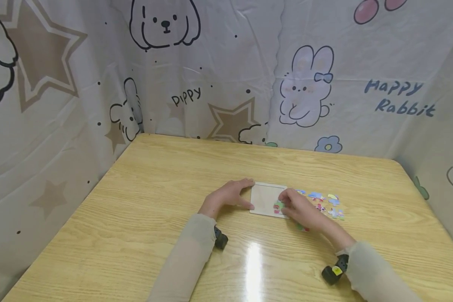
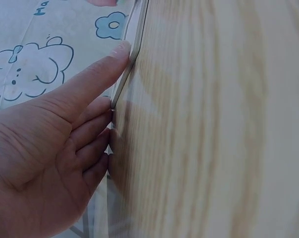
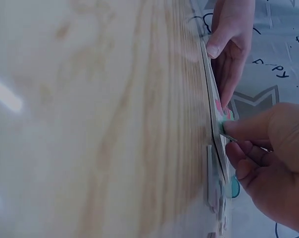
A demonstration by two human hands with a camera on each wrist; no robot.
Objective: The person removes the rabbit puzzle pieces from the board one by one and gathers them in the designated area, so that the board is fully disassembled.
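Observation:
A shallow pale square puzzle tray (image 1: 263, 198) lies on the table. My left hand (image 1: 228, 194) rests at its left side, thumb at the near corner and a fingertip at the far one. In the left wrist view the thumb (image 2: 102, 72) reaches nearly straight along the tray's edge. Over the tray's right part, my right hand (image 1: 302, 209) pinches a green and pink jigsaw piece (image 1: 277, 206) between thumb and fingers. The right wrist view shows that piece (image 3: 222, 113) tilted at the tray surface, partly covered by the thumb.
Several loose colourful jigsaw pieces (image 1: 336, 213) lie right of the tray, some partly hidden by my right hand. The wooden table (image 1: 154, 184) reaches back to a printed cloth (image 1: 226, 75). A small black camera sits on each wrist.

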